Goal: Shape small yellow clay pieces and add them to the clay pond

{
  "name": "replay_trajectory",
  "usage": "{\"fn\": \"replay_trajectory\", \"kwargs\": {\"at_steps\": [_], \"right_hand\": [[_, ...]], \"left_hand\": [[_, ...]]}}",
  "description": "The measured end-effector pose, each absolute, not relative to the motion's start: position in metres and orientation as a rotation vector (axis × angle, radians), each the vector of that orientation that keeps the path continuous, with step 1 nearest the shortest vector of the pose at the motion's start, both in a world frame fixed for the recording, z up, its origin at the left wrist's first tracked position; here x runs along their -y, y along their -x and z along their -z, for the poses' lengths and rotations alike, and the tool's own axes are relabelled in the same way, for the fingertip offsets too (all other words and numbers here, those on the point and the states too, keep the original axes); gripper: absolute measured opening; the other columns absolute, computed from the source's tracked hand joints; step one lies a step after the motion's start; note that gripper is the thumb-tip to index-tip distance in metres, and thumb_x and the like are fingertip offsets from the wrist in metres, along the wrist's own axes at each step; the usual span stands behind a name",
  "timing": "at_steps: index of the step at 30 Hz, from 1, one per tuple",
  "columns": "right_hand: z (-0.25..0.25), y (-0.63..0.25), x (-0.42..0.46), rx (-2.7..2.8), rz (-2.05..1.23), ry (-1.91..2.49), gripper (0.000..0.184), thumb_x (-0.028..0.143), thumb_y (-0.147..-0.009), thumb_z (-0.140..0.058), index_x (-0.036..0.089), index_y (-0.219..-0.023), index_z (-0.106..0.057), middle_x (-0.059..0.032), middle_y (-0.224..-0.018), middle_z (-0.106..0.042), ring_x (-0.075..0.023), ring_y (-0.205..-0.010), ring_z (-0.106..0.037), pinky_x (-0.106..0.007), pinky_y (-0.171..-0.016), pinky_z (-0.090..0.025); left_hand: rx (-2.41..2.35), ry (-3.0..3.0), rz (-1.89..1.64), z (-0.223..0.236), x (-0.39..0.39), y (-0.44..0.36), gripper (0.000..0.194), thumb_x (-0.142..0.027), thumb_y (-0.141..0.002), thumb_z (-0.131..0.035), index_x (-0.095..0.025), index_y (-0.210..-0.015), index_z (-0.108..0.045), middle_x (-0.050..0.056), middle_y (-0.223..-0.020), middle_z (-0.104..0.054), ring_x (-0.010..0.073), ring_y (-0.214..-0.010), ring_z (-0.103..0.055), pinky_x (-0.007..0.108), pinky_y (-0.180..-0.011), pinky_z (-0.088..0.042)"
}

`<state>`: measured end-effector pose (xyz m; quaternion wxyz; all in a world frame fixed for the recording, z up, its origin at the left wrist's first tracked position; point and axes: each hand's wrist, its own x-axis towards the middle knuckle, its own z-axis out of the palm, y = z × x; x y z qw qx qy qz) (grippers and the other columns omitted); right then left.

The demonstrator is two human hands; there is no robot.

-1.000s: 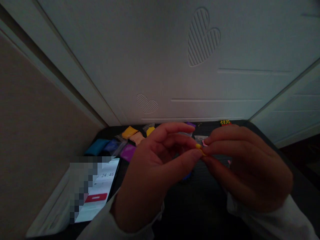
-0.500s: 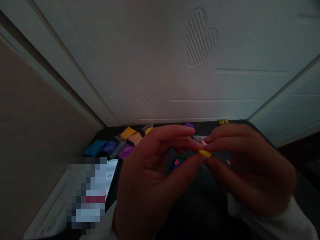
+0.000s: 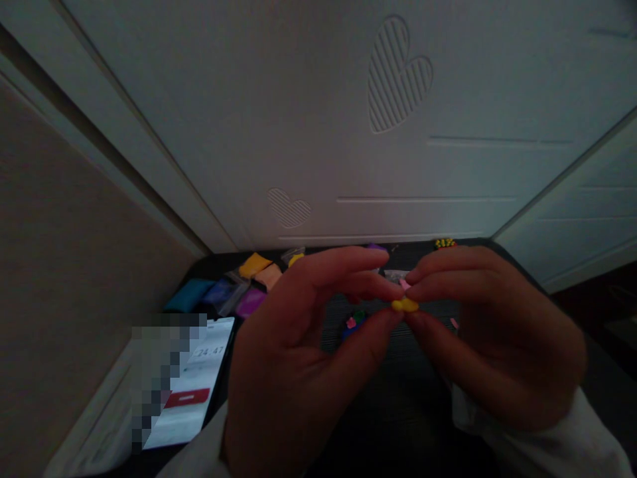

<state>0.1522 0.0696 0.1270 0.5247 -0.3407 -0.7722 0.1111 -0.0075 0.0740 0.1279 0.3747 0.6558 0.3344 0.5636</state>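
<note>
Each grip is a pinch: the left hand [image 3: 293, 345] and the right hand [image 3: 502, 332] press thumb and fingertips on one small yellow piece [image 3: 405, 305], smooth and rounded, held in the air between them above the dark, fine-lined surface [image 3: 398, 385]. Just beyond the right fingertips shows one pink bit [image 3: 405, 285], partly covered. Behind the left thumb sits one small blue object [image 3: 350, 331] with a green part and a pink part on it, some of it hidden. One thin pink strip [image 3: 454, 323] lies just beside the right hand. Six packets [image 3: 255, 265] can be counted at the left: teal, blue, purple, orange, peach and yellow, with clear, wrinkled plastic about some of them. Farther back is one cluster [image 3: 444, 243] with knobbly yellow dots. One flat phone [image 3: 212, 365] lies at the left, partly pixelated. Two grooved hearts [image 3: 398, 73], one large and one small, stand in relief on the white panel [image 3: 239, 99] behind
</note>
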Motion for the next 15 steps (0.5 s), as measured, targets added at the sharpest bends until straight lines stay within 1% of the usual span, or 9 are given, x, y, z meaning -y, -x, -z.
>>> {"fn": "replay_trajectory", "kwargs": {"at_steps": [5,15], "right_hand": [[-0.1267,-0.1525,-0.0709,1.866,-0.248,0.811,0.024,0.004,-0.064,-0.063,0.01,-0.087,-0.06,-0.0053,-0.088,-0.058,-0.0134,-0.086,-0.053,-0.028,-0.074,-0.044],[-0.128,-0.152,-0.0694,1.855,-0.242,0.821,0.023,0.003,-0.064,-0.062,0.012,-0.085,-0.06,-0.0035,-0.086,-0.058,-0.0126,-0.084,-0.054,-0.027,-0.073,-0.044]], "left_hand": [[-0.904,-1.745,-1.456,-0.1271,-0.0745,0.009,0.047,-0.005,-0.066,-0.065,-0.03,-0.104,-0.053,-0.009,-0.088,-0.064,0.008,-0.081,-0.06,0.018,-0.078,-0.048],[-0.901,-1.784,-1.428,-0.1284,-0.0735,0.0104,0.049,-0.005,-0.066,-0.064,-0.03,-0.106,-0.052,-0.007,-0.089,-0.064,0.0099,-0.083,-0.06,0.022,-0.079,-0.048]]}}
